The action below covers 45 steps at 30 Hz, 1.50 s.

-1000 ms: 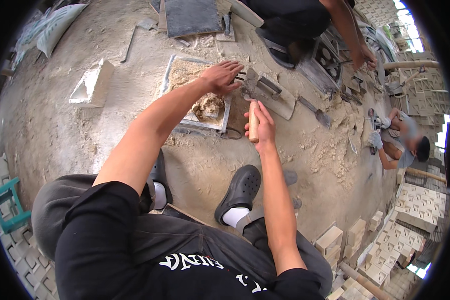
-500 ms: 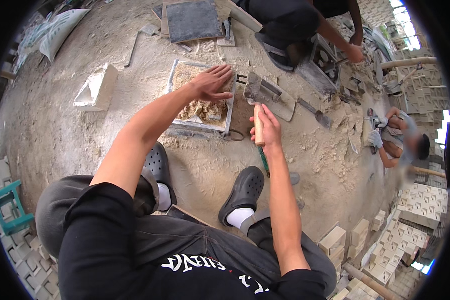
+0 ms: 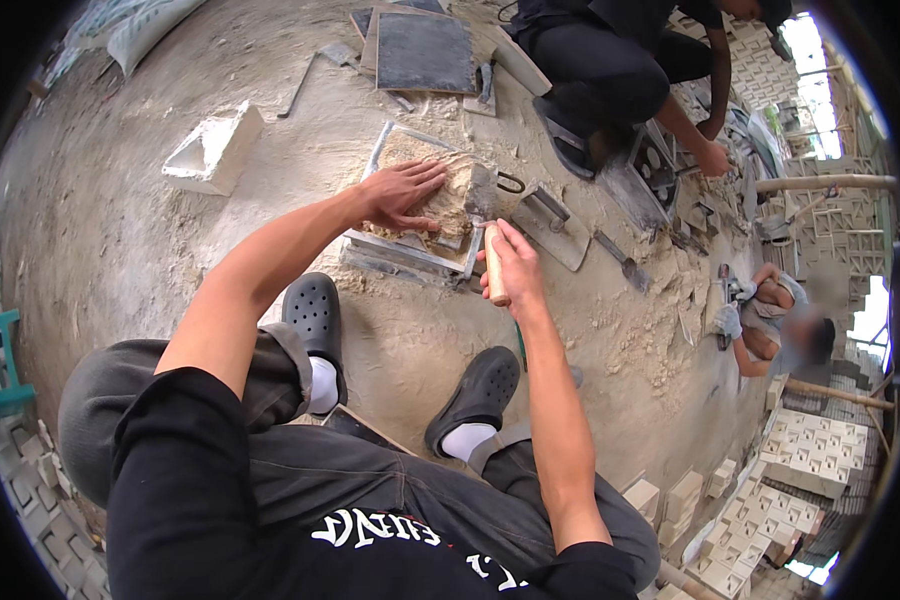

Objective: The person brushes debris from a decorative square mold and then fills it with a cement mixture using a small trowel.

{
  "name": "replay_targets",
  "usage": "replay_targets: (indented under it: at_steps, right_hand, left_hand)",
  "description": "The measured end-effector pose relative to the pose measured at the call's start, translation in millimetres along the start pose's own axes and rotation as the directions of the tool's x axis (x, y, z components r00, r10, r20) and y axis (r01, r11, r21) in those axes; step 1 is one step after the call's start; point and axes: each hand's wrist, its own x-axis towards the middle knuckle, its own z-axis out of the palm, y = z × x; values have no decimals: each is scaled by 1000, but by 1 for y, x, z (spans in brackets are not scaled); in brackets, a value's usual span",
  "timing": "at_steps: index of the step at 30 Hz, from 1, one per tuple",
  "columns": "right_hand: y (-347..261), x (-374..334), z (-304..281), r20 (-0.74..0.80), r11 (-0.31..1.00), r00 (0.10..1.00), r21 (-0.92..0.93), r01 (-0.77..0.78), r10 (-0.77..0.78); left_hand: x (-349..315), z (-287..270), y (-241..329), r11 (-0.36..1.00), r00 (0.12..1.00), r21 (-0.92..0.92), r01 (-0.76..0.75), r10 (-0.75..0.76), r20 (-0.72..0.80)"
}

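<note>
My left hand (image 3: 402, 195) lies with fingers stretched out on pale, crumbly material (image 3: 420, 158) that fills a square metal mould frame (image 3: 377, 152). In my right hand (image 3: 515, 262) is a trowel, its wooden handle (image 3: 495, 265) gripped by wrapped fingers. The trowel's dusty grey blade (image 3: 482, 188) rests at the right side of the mould, against the material; its exact contact is hard to make out. A dark metal loop (image 3: 511, 182) sticks out beside the blade.
Right of the mould lie a flat plastering float (image 3: 560, 235) and a narrow trowel (image 3: 625, 265). A hollow white block (image 3: 213, 150) stands at left, dark boards (image 3: 425, 52) at the back. One co-worker (image 3: 610, 80) squats at the back right; another (image 3: 770, 310) works farther right.
My right hand has brought the trowel blade from beside the float onto the right side of the mould. My left hand has moved back from the right rim toward the middle, and the view has shifted.
</note>
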Motion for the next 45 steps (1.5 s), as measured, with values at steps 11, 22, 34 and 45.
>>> replay_targets:
  at_steps: [11, 22, 34, 45]
  right_hand:
    - [-20, 26, 38, 59, 926, 997, -372, 68, -50]
    - [-49, 13, 1, 345, 634, 933, -745, 207, 100]
    - [-49, 74, -65, 290, 367, 845, -802, 471, -449]
    - [-49, 90, -69, 391, 382, 851, -770, 512, -352]
  left_hand:
    - [-53, 7, 0, 984, 988, 88, 152, -148, -45]
    - [-59, 14, 2, 965, 950, -61, 257, -264, -166]
    - [-53, 13, 13, 938, 929, 34, 346, -337, -155]
    - [-56, 8, 14, 948, 940, 24, 317, -310, -144]
